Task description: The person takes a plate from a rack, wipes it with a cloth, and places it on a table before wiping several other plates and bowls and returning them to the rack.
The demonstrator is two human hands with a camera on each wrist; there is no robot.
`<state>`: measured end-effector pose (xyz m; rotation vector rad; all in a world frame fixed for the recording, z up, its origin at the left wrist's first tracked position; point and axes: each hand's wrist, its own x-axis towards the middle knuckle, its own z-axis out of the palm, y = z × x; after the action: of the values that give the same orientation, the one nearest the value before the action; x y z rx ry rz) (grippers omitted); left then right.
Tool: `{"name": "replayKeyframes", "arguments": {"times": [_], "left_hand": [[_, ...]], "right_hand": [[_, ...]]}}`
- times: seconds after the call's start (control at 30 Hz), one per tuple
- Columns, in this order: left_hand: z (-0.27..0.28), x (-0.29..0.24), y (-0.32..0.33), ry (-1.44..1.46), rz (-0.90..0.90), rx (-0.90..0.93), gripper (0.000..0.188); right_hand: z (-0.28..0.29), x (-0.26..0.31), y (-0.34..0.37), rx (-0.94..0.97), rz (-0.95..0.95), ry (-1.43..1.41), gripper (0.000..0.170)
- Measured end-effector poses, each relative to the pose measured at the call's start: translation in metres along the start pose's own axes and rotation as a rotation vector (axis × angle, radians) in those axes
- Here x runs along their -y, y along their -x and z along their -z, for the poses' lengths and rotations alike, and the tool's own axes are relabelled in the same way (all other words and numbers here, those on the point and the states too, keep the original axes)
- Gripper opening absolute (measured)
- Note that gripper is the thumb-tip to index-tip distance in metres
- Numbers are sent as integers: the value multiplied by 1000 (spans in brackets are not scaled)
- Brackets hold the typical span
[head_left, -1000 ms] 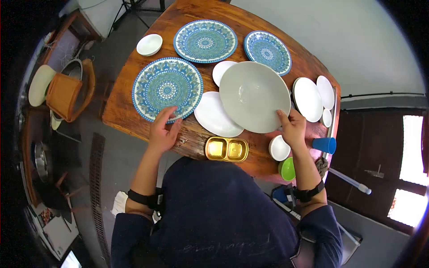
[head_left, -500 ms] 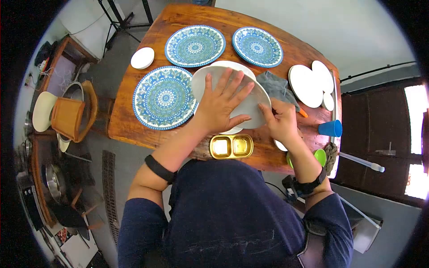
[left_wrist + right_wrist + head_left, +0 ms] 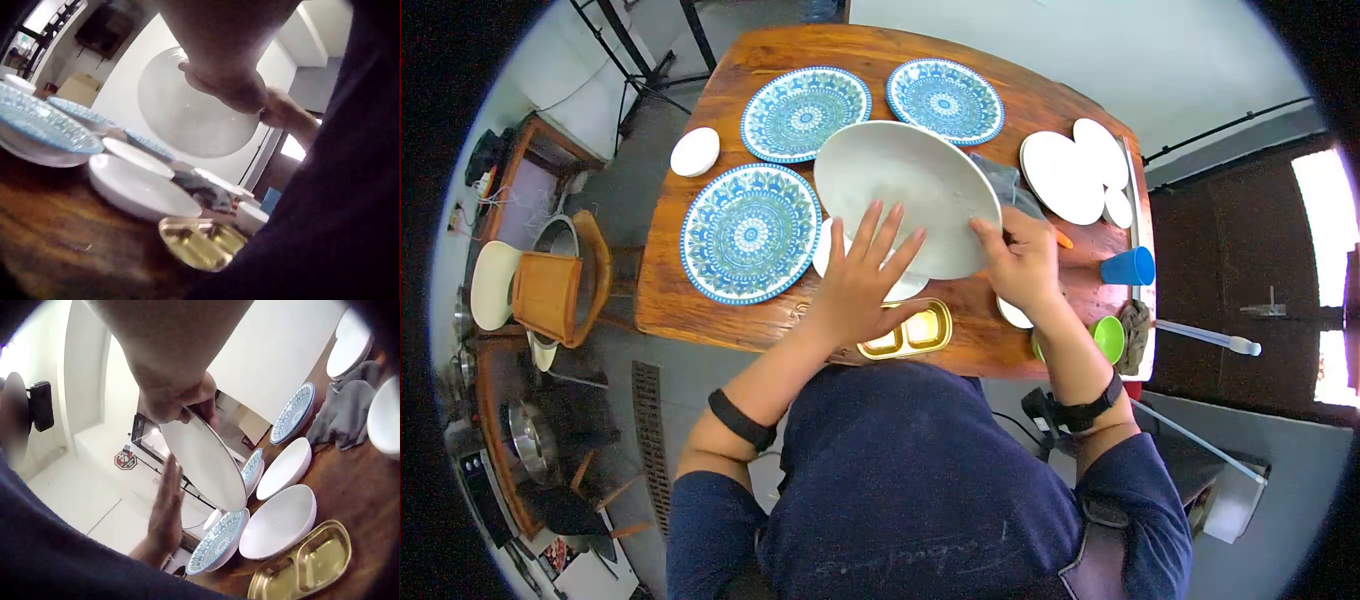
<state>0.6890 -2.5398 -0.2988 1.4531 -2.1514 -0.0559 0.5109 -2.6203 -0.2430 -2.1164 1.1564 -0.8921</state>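
Note:
My right hand (image 3: 1022,262) grips a large off-white bowl (image 3: 890,165) by its right rim, thumb on the inside. The bowl is raised above the table and tilted, its hollow side toward me. My left hand (image 3: 855,285) has its fingers spread and overlaps the bowl's lower part in the head view. In the right wrist view, the straight fingers of the left hand (image 3: 165,519) stand close before the bowl's inner face (image 3: 203,462). Below the hands lies a gold two-compartment tray (image 3: 935,325), partly covered by the left thumb. Two white dishes (image 3: 281,522) sit under the raised bowl.
Three blue patterned plates (image 3: 750,234) spread over the left and back of the wooden table (image 3: 670,315). A small white bowl (image 3: 695,152) stands far left. Rightward are white dishes (image 3: 1062,178), a grey cloth (image 3: 344,412), a blue cup (image 3: 1128,267) and a green bowl (image 3: 1108,340).
My left hand has come from the left plate to the front of the bowl, then drawn lower and nearer me. The bowl has turned and tilted in my right hand's grip.

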Motion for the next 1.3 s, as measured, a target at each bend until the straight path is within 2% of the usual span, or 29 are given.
{"name": "replayKeyframes", "arguments": {"times": [0.07,0.13,0.3,0.4,0.43,0.5,0.67,0.73,0.8,0.83,0.87,0.93,0.97,1.07,1.13,1.2,1.3], "left_hand": [[3,-12,-22,76,-66,-153,75],[-10,-28,-27,92,-113,5,76],[-43,-27,12,-27,-123,322,80],[-55,-3,42,-24,96,468,80],[-55,1,45,-40,153,414,79],[-54,7,47,-68,267,301,79],[-23,-30,3,14,5,215,76],[-27,-34,-4,39,-71,221,79],[-36,-21,-2,-12,15,192,80],[-43,-10,0,-36,55,179,81],[-47,3,1,58,224,104,84],[-46,16,4,-122,476,80,87],[-42,19,2,-67,482,14,88],[-18,1,-26,122,123,31,89],[-8,-14,-43,36,-104,-2,88],[-7,-15,-52,27,-60,24,84],[-33,10,-28,2,173,14,84]], "right_hand": [[-3,1,0,10,20,8,12],[-7,-1,1,0,70,-27,12],[-7,-15,5,-33,-64,-2,12],[4,-7,8,-51,-30,24,12],[4,-14,10,-78,-4,61,12],[3,-19,11,-110,-90,-41,12],[4,-14,11,-157,-153,-68,13],[0,-25,14,-142,-191,-198,13],[-1,-24,18,-153,-229,-282,13],[2,-22,19,-136,-225,-216,13],[5,-19,19,-149,-185,-179,13],[10,-13,21,-172,-112,-103,13],[12,-10,21,-156,-127,-81,12],[13,-12,23,-66,-145,50,12],[7,-9,23,-52,-116,16,12],[3,-8,24,-62,-91,-25,13],[3,-12,23,-97,-124,-111,14]]}}
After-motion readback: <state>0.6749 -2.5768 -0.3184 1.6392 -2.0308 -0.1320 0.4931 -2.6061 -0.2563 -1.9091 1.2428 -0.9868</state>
